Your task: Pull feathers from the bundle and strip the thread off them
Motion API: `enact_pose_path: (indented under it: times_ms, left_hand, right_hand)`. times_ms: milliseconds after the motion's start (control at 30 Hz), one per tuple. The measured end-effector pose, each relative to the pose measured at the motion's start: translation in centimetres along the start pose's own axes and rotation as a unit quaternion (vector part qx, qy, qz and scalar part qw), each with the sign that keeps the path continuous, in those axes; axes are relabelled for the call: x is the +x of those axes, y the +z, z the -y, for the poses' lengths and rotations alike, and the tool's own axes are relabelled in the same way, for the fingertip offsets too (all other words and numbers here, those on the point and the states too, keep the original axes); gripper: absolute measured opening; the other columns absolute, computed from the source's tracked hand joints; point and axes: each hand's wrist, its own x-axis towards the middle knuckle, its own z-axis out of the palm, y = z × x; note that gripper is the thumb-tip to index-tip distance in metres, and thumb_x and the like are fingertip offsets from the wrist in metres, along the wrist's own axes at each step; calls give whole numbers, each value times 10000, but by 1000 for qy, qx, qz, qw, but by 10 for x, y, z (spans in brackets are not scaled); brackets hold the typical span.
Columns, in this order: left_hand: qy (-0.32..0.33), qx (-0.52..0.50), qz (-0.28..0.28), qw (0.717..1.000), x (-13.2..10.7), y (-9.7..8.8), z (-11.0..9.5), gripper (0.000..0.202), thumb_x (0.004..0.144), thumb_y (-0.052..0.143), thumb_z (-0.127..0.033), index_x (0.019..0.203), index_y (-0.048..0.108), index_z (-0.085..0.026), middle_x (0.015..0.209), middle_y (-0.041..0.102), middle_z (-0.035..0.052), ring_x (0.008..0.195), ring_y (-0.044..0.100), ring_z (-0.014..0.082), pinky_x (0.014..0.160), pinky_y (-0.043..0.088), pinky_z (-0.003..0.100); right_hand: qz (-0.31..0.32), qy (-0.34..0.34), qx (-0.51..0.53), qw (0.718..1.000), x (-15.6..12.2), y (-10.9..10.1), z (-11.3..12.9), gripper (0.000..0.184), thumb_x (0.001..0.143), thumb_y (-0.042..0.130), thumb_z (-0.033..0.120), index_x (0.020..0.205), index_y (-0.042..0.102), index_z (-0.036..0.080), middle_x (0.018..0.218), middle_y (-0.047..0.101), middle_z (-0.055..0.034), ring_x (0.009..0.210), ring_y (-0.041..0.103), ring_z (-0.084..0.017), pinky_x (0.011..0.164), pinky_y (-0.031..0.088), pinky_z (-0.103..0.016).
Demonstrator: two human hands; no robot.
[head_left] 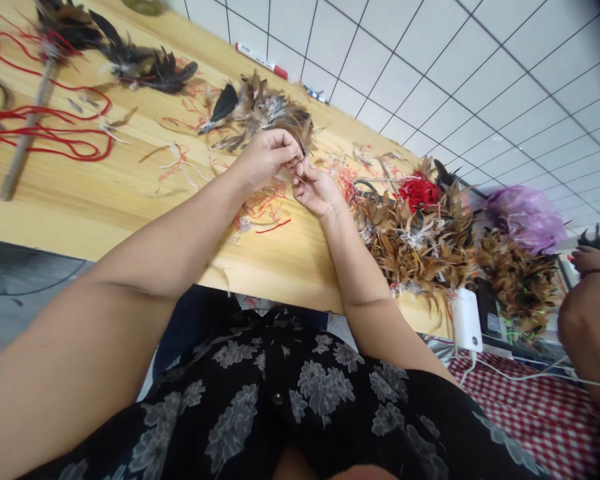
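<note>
1. A wooden table (80, 207) carries everything here.
2. Brown feathers (410, 250) lie heaped along it.
3. Red cord (80, 152) lies across a wooden stick (26, 141).
4. A purple bag (525, 219) sits beyond the feathers.
5. A red-capped marker (261, 60) appears to lie on the far edge.

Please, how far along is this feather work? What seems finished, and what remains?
Seems done: black feather tufts with red cord lie further along the light wooden table. In hand: the left hand and right hand pinch a thin dark strand at a brown-and-black feather bunch. Seems left: large loose heaps of brown feathers beside the right hand.
</note>
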Motion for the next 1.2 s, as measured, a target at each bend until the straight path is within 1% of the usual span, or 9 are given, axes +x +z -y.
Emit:
enact_pose_path:
  times_ms: [100, 233, 367, 467, 600, 800, 900, 1100, 1200]
  left_hand:
    - [-15, 0, -4, 1000, -1, 2, -6, 472, 874, 844, -635, 896, 585, -242, 824, 682, 51, 802, 752, 244, 767, 583, 412]
    - [-15, -29, 6, 999, -4, 1, -12, 371, 845, 839, -537, 923, 668, -216, 902, 736, 80, 830, 772, 251, 742, 593, 402]
    - [-17, 41, -12, 999, -3, -2, -7, 216, 926, 745, -411, 947, 691, -203, 921, 746, 81, 876, 798, 266, 767, 638, 420]
    - [-9, 85, -22, 996, -3, -4, -4, 131, 988, 706, -325, 974, 727, -197, 889, 758, 67, 877, 807, 261, 785, 654, 413]
    - [-21, 55, -14, 998, -5, -3, -10, 60, 954, 777, -243, 984, 781, -192, 867, 796, 50, 827, 779, 221, 786, 649, 366]
    - [-35, 17, 25, 999, -4, -2, -16, 155, 859, 854, -119, 980, 793, -194, 841, 826, 16, 687, 713, 164, 712, 598, 320]
    - [-27, 18, 38, 999, -2, -3, -16, 178, 841, 838, -78, 975, 790, -184, 817, 819, 9, 680, 723, 155, 698, 579, 290]
    - [-57, 55, 8, 997, -4, -4, -25, 136, 860, 868, -76, 938, 797, -161, 810, 796, 27, 755, 798, 199, 843, 671, 334]
    - [-62, 53, 14, 997, -4, -3, -25, 146, 847, 862, -57, 939, 807, -157, 779, 779, 25, 717, 789, 204, 841, 682, 358]
  right_hand:
    - [1, -13, -7, 1000, 0, -1, -1, 367, 1068, 784, 254, 851, 488, 241, 737, 561, 74, 635, 528, -74, 542, 369, -153]
    - [3, -26, -20, 999, -3, -3, 0, 360, 1057, 812, 302, 845, 528, 239, 752, 598, 52, 740, 621, -108, 584, 427, -168]
    - [9, -24, -1, 1000, -1, -6, -2, 282, 1091, 762, 290, 882, 582, 228, 796, 639, 33, 824, 675, -124, 615, 455, -171]
    - [24, -4, 49, 999, 0, -8, -3, 254, 1129, 696, 269, 900, 595, 225, 800, 658, 28, 807, 692, -122, 604, 465, -170]
    - [56, 42, 101, 992, -1, -9, -4, 307, 1178, 629, 298, 887, 562, 227, 802, 671, 32, 732, 683, -100, 583, 478, -158]
    - [102, 58, 158, 980, -2, -10, -8, 439, 1256, 422, 312, 829, 483, 224, 770, 649, 37, 692, 648, -92, 575, 481, -158]
    - [106, 56, 169, 978, -2, -10, -11, 471, 1265, 374, 304, 809, 456, 219, 780, 650, 35, 692, 634, -92, 576, 477, -162]
    - [109, 59, 179, 976, -3, -9, -13, 521, 1279, 363, 356, 784, 433, 210, 803, 659, 31, 689, 618, -82, 580, 461, -162]
    - [100, 64, 185, 976, -4, -7, -14, 529, 1282, 346, 351, 785, 454, 206, 809, 669, 25, 679, 616, -81, 570, 456, -169]
